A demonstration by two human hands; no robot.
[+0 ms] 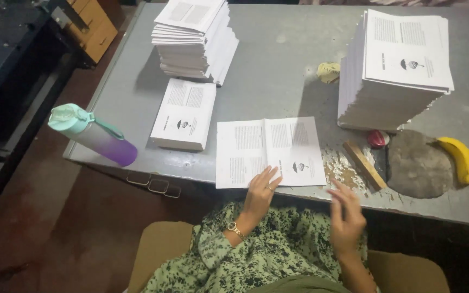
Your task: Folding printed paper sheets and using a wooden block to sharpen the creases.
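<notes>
Now resting the left hand [260,190] flat, fingers spread, on the bottom edge of the open paper sheet [268,152]. Holding nothing, just pressing down. Hovering the right hand [347,212] just off to the right, open and loose, gripping nothing, not touching the sheet. Lying straight ahead of the left hand, long side running left to right, fold line pointing away. Being nearer to the left hand by far. Sitting past the left hand, a small stack of booklets [184,114], then a bottle [90,134] farther left. Standing ahead of the right hand, a tall paper pile [394,68]. Lying right of it, a wooden stick [365,164], a round stone [418,164] and a banana [460,157] on the grey table [278,59].
</notes>
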